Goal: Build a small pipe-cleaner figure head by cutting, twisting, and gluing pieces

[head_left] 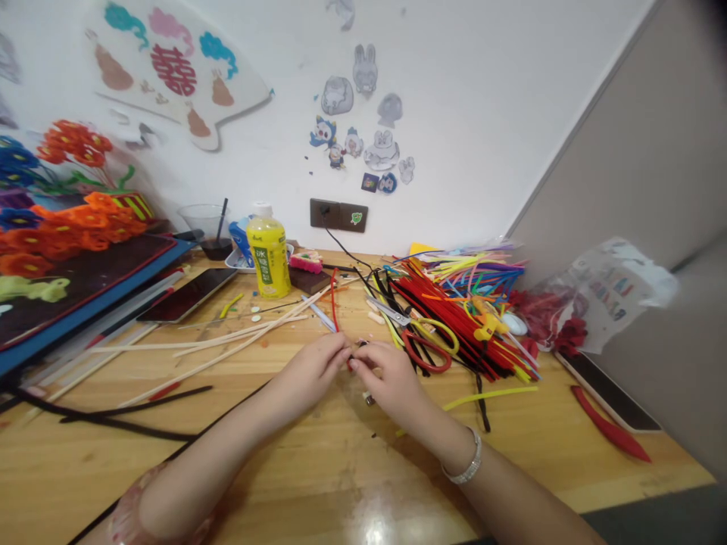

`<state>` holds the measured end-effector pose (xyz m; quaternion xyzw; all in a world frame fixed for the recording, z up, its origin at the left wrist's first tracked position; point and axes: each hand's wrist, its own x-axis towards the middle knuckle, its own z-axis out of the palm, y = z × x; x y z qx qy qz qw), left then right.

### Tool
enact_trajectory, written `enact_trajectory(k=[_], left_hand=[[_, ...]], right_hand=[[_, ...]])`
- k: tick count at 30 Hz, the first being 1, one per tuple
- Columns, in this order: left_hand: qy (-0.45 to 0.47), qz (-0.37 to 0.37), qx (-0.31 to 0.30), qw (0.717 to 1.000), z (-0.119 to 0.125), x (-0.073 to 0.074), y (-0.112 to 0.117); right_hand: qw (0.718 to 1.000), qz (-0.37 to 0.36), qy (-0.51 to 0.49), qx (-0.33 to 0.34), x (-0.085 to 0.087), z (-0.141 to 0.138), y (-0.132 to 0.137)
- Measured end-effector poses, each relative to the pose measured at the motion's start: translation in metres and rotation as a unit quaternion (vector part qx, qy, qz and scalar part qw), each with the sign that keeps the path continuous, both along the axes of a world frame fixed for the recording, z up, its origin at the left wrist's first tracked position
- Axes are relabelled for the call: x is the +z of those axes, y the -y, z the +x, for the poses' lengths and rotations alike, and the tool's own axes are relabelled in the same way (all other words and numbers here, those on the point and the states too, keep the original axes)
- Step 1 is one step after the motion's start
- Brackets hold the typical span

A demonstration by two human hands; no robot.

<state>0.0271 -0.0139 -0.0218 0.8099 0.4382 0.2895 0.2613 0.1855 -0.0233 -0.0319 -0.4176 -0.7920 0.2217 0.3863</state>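
Your left hand (310, 371) and right hand (391, 382) are together at the centre of the frame, fingertips meeting around a red pipe cleaner (335, 310) that rises from the pinch toward the upper middle. Your fingers hide the pinch, so you cannot tell whether both hands are clamped on it or only 1. A small dark piece (363, 344) shows at your fingertips, too small to identify.

Just right of your hands lie scissors (425, 352) with red and yellow loops, against a large heap of pipe cleaners (460, 318). Long wooden sticks (227, 341) fan out to the left across the worktop (284, 484), and a yellow drink bottle (269, 253) stands at upper centre.

For fine work like this, hold the pinch close to the stem and brace your wrists on the worktop. Keep your fingertips steady, and keep the silver bracelet (469, 458) on your right wrist away from loose stems.
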Motion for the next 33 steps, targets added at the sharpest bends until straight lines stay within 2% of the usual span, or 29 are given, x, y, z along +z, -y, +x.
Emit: enact_trajectory(k=[3, 6, 10, 13, 18, 24, 33], left_hand=[[-0.009, 0.009, -0.005, 1.000, 0.000, -0.001, 0.000], [0.000, 0.012, -0.015, 1.000, -0.001, -0.002, -0.001], [0.015, -0.018, -0.008, 1.000, -0.002, 0.000, -0.001], [0.013, -0.023, -0.007, 1.000, -0.003, 0.004, -0.001], [-0.009, -0.008, -0.051, 0.999, -0.007, 0.009, 0.000], [-0.043, 0.055, -0.073, 0.995, -0.012, 0.008, -0.003], [-0.073, 0.132, -0.081, 0.985, -0.013, 0.009, -0.004]], right_hand=[[0.994, -0.085, -0.068, -0.003, -0.001, -0.002, -0.002], [0.974, -0.173, -0.149, 0.007, -0.002, -0.003, -0.003], [0.952, -0.231, -0.200, 0.012, -0.002, -0.004, -0.003], [0.949, -0.236, -0.207, 0.013, -0.003, -0.005, -0.002], [0.943, -0.242, -0.226, 0.018, -0.003, -0.005, -0.003], [0.932, -0.265, -0.245, 0.024, 0.000, -0.003, -0.004], [0.932, -0.259, -0.251, 0.027, -0.001, -0.004, -0.004]])
